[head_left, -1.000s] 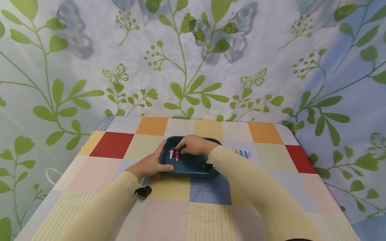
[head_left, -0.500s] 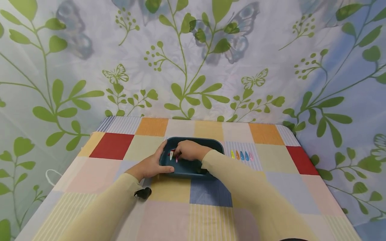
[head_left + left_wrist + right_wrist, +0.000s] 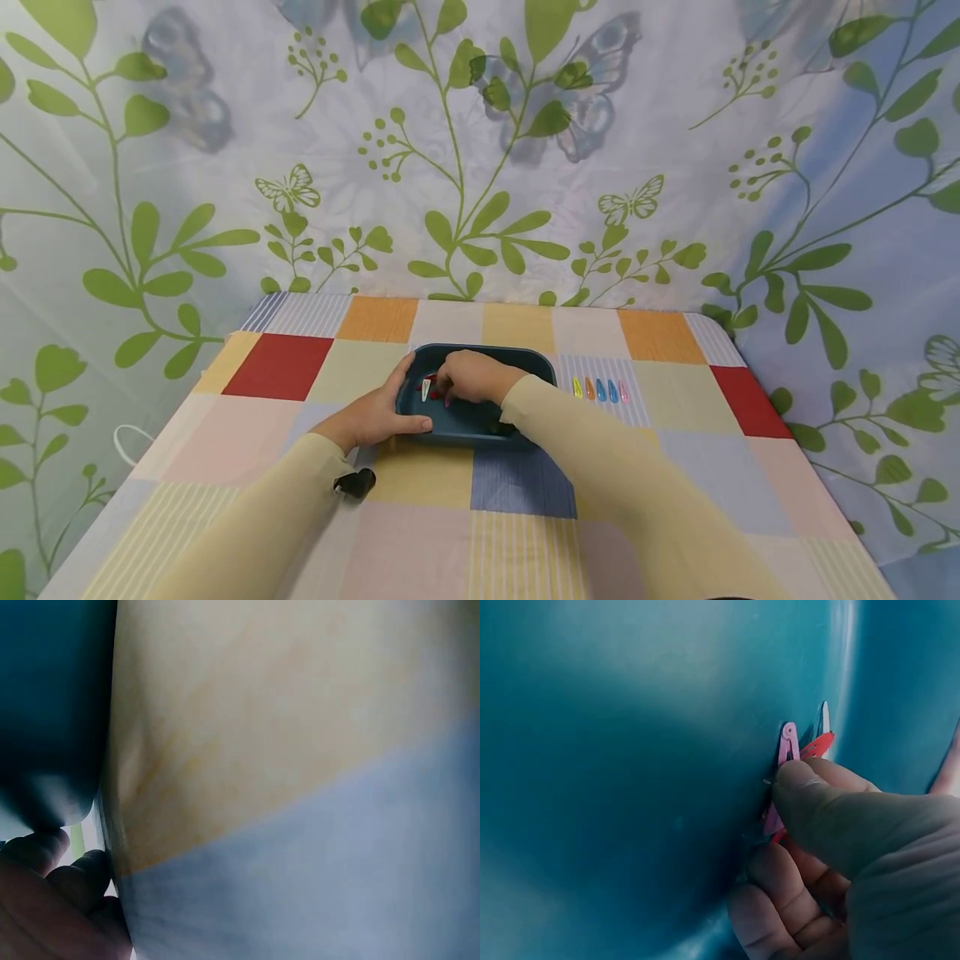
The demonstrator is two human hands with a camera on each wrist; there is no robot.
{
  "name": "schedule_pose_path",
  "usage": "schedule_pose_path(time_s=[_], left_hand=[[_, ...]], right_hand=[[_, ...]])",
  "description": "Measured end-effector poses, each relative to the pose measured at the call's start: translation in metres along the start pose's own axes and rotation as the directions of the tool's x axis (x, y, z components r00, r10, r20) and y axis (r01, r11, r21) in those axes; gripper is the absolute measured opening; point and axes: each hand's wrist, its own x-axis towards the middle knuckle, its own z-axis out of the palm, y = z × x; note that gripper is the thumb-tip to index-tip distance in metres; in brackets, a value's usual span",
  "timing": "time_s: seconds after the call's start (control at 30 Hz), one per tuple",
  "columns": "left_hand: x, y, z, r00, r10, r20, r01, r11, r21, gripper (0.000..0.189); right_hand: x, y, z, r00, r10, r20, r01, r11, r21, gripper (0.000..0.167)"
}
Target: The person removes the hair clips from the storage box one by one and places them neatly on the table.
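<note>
Right wrist view
- One pink clip (image 3: pixel 788 739), pinched between thumb and forefinger of your right hand (image 3: pixel 855 832); the pinch is closed to about the clip's thickness, round end showing above the thumb, the rest below.
- One red clip (image 3: pixel 819 744), directly behind the pinch; contact with the pink one cannot be told. More red below your thumb, same piece or another, unclear.
- One white clip (image 3: pixel 825 718), just beyond the red. All three lie within the tray (image 3: pixel 592 787).
- Risk: neighbours crowding the pinch could snag and come up together, or be knocked aside. Cause: overlap behind your fingertips.
- Risk: the slim clip may twist out. Cause: a small roll of your thumb.

Head view
- Your knuckles hide most of the pinch; the white clip sits just left of it.
- Your left hand (image 3: pixel 378 415), left of the pinch, fingers spread about the tray's end, thumb along the near rim, no clip visible in it.
- Row of five clips (image 3: pixel 601 391) on the cloth (image 3: pixel 678 400), right of the pinch, outside the tray.
- Risk: rim caught or row disturbed. Cause: your right sleeve (image 3: pixel 600 442) dragging low on the way out.

Left wrist view
- Left fingertips at the tray's edge, dim; their pressure cannot be told. The pinch is out of sight.
- Risk: tray slides. Cause: slack here.
</note>
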Motion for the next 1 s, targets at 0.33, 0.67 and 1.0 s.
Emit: schedule_pose_path(time_s=[0.33,0.67,1.0], left_hand=[[0.001,0.002,-0.001,1.000,-0.013,0.005,0.013,1.000,0.002,0.125],[0.002,-0.001,0.000,1.000,-0.029,-0.002,0.029,1.000,0.010,0.126],[0.004,-0.001,0.000,0.999,-0.036,0.004,0.036,0.999,-0.001,0.127]], right_hand=[[-0.015,0.009,-0.005,1.000,0.031,-0.004,-0.031,0.996,0.078,0.008],[-0.046,0.021,-0.023,0.993,0.114,-0.030,-0.094,0.918,0.385,0.038],[-0.087,0.043,-0.042,0.976,0.164,-0.146,-0.086,0.897,0.433,0.046]])
